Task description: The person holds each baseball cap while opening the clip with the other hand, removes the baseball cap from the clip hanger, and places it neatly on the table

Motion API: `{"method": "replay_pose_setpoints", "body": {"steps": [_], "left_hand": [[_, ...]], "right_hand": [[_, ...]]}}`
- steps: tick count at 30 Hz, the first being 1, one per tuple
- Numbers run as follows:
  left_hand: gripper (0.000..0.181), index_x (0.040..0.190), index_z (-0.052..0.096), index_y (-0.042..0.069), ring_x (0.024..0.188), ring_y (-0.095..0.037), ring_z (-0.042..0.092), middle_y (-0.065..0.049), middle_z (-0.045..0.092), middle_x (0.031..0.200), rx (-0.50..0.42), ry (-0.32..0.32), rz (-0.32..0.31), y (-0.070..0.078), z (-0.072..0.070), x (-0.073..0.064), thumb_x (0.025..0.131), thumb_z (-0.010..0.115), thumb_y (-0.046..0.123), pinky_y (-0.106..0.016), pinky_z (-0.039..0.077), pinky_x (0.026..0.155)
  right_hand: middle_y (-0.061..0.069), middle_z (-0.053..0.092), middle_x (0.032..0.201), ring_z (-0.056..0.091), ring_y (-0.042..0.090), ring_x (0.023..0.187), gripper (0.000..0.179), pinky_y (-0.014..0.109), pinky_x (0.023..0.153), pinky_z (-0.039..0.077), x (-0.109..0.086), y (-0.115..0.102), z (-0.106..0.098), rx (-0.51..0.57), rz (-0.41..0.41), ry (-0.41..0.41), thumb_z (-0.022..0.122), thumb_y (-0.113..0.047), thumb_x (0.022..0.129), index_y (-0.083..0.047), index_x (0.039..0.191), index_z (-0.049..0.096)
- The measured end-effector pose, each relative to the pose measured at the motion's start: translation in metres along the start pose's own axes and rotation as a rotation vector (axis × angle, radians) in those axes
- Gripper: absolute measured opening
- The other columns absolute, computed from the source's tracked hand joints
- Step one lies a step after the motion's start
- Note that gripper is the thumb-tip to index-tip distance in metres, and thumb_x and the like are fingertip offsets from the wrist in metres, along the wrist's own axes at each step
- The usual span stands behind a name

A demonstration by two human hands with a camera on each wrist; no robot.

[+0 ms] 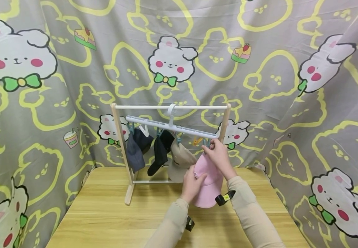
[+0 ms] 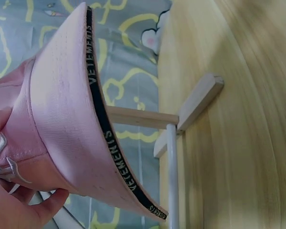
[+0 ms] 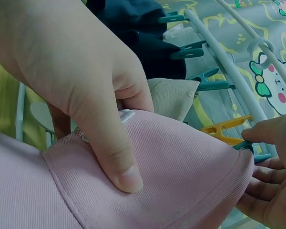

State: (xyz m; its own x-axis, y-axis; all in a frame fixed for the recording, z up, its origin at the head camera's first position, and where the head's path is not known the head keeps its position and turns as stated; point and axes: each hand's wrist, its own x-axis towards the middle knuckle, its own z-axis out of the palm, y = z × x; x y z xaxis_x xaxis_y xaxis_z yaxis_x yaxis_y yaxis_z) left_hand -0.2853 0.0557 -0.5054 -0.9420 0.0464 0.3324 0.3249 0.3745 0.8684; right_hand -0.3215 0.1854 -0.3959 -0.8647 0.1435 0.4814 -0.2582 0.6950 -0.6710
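Observation:
A pink bucket hat [image 1: 208,172] hangs brim-down below the right end of a white clip hanger [image 1: 154,123]. My left hand [image 1: 192,184] grips its side, thumb on the fabric; in the left wrist view the brim shows a black lettered band [image 2: 105,124]. My right hand [image 1: 217,153] is at the hanger's end, and in the right wrist view its thumb and fingers pinch a teal clothespin [image 3: 248,145] right at the hat's crown edge. Beside that sits a yellow-orange clothespin [image 3: 226,129]. A beige cap [image 1: 180,162] hangs just left of the pink hat.
The hanger hooks over the top rail of a wooden rack [image 1: 120,137] on the wood-grain table [image 1: 98,213]. Farther left hang a black sock-like item [image 1: 158,151] and a dark grey item [image 1: 134,151], near a white clothespin [image 1: 144,131]. A patterned curtain [image 1: 222,86] surrounds the table.

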Motion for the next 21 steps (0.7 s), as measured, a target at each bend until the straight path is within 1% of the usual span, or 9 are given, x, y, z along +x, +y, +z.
{"method": "replay_pose_setpoints", "body": {"steps": [11,16,21], "left_hand": [[0.047,0.125,0.058,0.01,0.101,-0.023,0.063,-0.01,0.068,0.109,0.01,0.004,0.002,-0.0016,-0.0022,0.0017,0.087,0.073,0.033,-0.038,0.051,0.088],[0.046,0.125,0.059,0.011,0.1,-0.023,0.063,-0.01,0.069,0.109,0.017,0.002,0.001,-0.0023,-0.0031,0.0019,0.087,0.073,0.033,-0.038,0.051,0.088],[0.045,0.124,0.059,0.011,0.099,-0.023,0.064,-0.01,0.069,0.108,0.021,-0.002,0.002,-0.0024,-0.0054,0.0017,0.087,0.072,0.032,-0.039,0.052,0.087]], "right_hand": [[0.011,0.065,0.078,0.058,0.023,0.069,0.028,0.029,0.063,0.046,0.001,-0.0021,-0.0007,-0.006,-0.007,-0.026,0.074,-0.026,0.086,-0.004,0.092,0.059],[0.011,0.065,0.079,0.059,0.024,0.07,0.028,0.029,0.064,0.046,0.0005,-0.0013,-0.0007,-0.011,-0.002,-0.03,0.073,-0.028,0.086,-0.005,0.093,0.059],[0.011,0.065,0.077,0.059,0.023,0.067,0.027,0.029,0.061,0.046,0.0004,0.0007,0.0005,-0.017,-0.02,-0.025,0.074,-0.027,0.086,-0.005,0.092,0.059]]}}
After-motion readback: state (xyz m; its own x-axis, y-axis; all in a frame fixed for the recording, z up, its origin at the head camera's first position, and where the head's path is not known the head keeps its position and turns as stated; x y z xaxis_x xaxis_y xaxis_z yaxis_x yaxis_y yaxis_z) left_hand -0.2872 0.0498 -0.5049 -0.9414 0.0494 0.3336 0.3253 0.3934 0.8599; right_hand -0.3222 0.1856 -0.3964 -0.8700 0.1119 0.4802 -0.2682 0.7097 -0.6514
